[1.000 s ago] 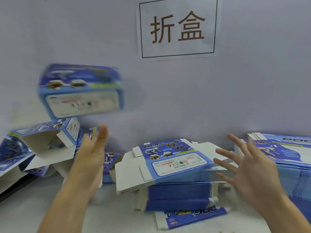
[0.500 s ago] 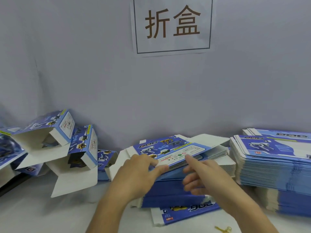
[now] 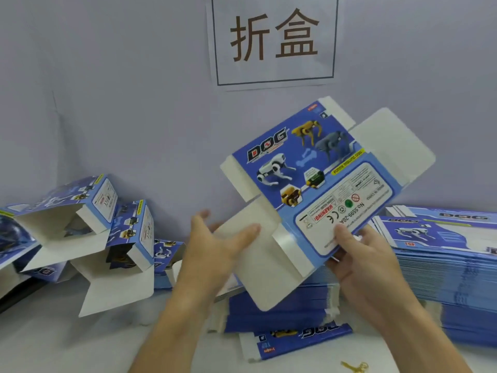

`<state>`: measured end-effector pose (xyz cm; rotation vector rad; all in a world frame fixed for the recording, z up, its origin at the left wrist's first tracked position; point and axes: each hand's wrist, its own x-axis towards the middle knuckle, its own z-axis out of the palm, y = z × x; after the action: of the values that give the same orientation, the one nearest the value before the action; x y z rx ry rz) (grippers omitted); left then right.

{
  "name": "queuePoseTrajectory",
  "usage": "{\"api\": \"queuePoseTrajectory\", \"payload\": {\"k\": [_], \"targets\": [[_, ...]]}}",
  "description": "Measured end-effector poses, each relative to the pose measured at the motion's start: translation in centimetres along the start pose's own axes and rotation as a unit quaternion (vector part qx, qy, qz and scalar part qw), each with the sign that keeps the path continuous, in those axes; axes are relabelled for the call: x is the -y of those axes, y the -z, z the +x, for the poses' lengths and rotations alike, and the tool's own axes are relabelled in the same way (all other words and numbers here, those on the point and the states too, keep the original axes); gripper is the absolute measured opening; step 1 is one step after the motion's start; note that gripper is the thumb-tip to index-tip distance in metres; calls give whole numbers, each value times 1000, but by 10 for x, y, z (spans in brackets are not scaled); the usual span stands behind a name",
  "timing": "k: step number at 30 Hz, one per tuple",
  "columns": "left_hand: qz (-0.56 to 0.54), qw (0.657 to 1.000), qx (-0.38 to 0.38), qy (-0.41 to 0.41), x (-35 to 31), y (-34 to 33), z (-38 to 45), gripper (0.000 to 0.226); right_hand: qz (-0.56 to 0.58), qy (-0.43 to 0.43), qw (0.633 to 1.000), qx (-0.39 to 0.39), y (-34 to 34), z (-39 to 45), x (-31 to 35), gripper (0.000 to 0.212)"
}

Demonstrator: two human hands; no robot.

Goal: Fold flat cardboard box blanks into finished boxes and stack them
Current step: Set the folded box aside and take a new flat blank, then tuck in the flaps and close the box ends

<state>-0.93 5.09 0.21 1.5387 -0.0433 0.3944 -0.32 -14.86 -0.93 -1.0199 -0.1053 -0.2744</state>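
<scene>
A flat blue box blank printed with robot dogs and the word DOG is tilted up in the air in front of the wall, white flaps spread. My right hand pinches its lower edge at the white warning label, thumb on top. My left hand holds the large white flap at the blank's lower left, thumb across the flap's face. Beneath the hands lies the middle pile of flat blanks. Several folded boxes with open white flaps lie heaped at the left.
A tall stack of flat blanks fills the right side. One loose blank lies at the table's front, with a small gold object beside it. A paper sign hangs on the grey wall behind.
A finished box flew to the left heap a second ago. Both hands then dropped onto the middle pile, took its top blank and lifted it, tilted toward me.
</scene>
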Motion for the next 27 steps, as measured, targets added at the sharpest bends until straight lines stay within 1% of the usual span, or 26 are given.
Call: {"api": "queuePoseTrajectory", "payload": {"k": [1, 2, 3, 4, 5, 6, 7, 8, 9, 10, 11, 13, 15, 17, 19, 21, 22, 23, 24, 25, 26, 27], "targets": [[-73, 994, 67, 41, 1, 5, 2, 79, -7, -12, 1000, 16, 1, 0, -1, 12], [-117, 984, 124, 56, 1, 10, 2, 66, -28, -21, 999, 18, 2, 0, -3, 13], [-119, 979, 159, 40, 1, 13, 1, 51, -71, -19, 997, 10, 2, -1, -4, 15], [-87, 983, 164, 8, 1, 14, 1, 37, -140, -5, 990, -2, 4, -1, -5, 22], [-44, 987, 149, -31, 2, 11, 0, 28, -210, 12, 978, -4, 5, -2, -4, 38], [-3, 990, 126, -67, 1, 7, -1, 25, -261, 25, 965, 8, 3, -4, -2, 62], [20, 988, 115, -97, -1, 2, -4, 26, -286, 29, 957, 34, 0, -6, -1, 94], [27, 984, 127, -120, -3, -5, -8, 28, -293, 26, 954, 65, -4, -9, -1, 122], [35, 977, 152, -144, -5, -11, -12, 29, -287, 26, 953, 91, -8, -10, -2, 138], [50, 970, 173, -164, -6, -17, -16, 30, -271, 28, 956, 107, -10, -10, -4, 144], [71, 964, 181, -180, -7, -20, -18, 30, -250, 34, 961, 114, -10, -9, -7, 144], [88, 960, 184, -191, -7, -20, -17, 30, -202, 40, 972, 111, -8, -7, -9, 137], [74, 959, 201, -184, -7, -17, -16, 32, -172, 36, 978, 109, -6, -5, -7, 118], [78, 956, 202, -198, -8, -16, -17, 38, -146, 26, 983, 111, -5, -4, -8, 95], [109, 955, 153, -230, -7, -19, -17, 46, -137, 20, 985, 106, -3, -1, -14, 75], [137, 955, 64, -254, -1, -21, -14, 46, -120, 3, 988, 98, 0, 1, -16, 60], [145, 956, 19, -253, 2, -21, -13, 53, -107, -5, 990, 95, 2, 3, -17, 53], [149, 958, -6, -245, 5, -19, -11, 68, -101, -10, 990, 96, 3, 3, -16, 52], [153, 959, -6, -238, 8, -17, -9, 89, -108, -7, 989, 96, 4, 3, -14, 60], [168, 957, 13, -237, 10, -15, -8, 112, -133, 6, 987, 91, 5, 2, -14, 70], [202, 946, 34, -250, 11, -13, -7, 129, -175, 27, 981, 78, 4, 1, -14, 79], [244, 927, 46, -280, 10, -12, -6, 138, -225, 50, 971, 65, 3, 0, -14, 90]]}}
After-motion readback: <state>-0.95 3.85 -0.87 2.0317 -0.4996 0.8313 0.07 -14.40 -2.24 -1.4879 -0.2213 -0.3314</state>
